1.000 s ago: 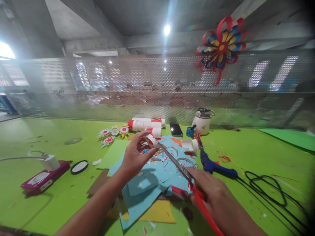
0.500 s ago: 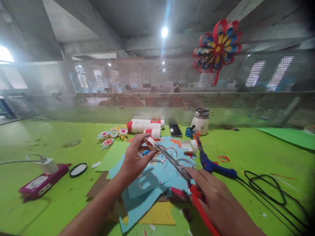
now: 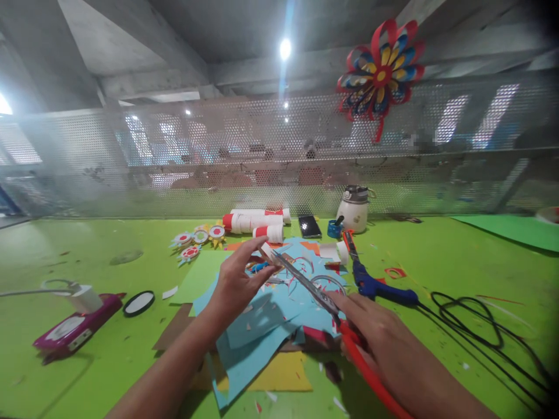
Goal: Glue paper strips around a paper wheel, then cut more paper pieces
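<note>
Between the thumb and fingers of my left hand (image 3: 238,279) is a small white paper cup piece (image 3: 266,251), partly hidden by the fingers. My right hand (image 3: 379,331) grips red-handled scissors (image 3: 305,283), with the blades pointing up and left. Their tips meet the edge of the piece. Below both hands lie light blue paper sheets (image 3: 262,320) strewn with scraps. A cut white cup (image 3: 334,253) lies on its side just beyond the blades.
Right of my hands lies a blue glue gun (image 3: 384,291) with a looped black cord (image 3: 471,320). Stacked paper cups (image 3: 257,223), a phone (image 3: 310,227) and a white bottle (image 3: 353,212) line the back. A purple power strip (image 3: 78,329) and a round black-rimmed disc (image 3: 138,303) are left.
The view has shifted slightly. The cup piece has turned a little in my left hand, showing less red. The scissors stay at its edge, their blades looking closer together.
</note>
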Demonstrator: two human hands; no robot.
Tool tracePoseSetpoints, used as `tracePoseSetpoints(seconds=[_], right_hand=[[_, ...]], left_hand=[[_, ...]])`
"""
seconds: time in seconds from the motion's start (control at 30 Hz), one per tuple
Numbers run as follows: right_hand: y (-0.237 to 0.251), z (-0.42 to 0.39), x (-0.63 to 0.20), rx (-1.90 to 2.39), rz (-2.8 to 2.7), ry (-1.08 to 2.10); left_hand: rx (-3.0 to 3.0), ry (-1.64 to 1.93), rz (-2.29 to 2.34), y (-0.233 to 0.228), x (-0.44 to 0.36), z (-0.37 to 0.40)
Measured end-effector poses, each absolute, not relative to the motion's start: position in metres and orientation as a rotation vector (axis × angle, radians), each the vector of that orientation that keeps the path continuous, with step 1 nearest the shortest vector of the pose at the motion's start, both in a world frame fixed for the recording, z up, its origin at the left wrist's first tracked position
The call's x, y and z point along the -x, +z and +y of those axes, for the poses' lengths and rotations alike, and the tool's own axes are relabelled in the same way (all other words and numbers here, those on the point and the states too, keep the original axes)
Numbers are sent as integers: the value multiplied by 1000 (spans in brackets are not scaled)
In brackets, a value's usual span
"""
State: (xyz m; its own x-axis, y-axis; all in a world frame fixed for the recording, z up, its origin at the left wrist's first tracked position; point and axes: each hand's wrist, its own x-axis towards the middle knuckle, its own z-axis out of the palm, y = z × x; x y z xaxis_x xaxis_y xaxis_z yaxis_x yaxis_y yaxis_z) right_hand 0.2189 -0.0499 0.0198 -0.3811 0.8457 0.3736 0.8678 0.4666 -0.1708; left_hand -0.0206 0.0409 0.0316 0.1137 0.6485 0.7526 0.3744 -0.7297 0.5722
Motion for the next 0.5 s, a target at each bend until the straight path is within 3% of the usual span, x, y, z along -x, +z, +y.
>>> tracePoseSetpoints(seconds=[0.5], right_hand=[[20, -51, -219, 1408, -2290, -194]], left_hand=[[-2347, 1709, 1110, 28, 23, 42]])
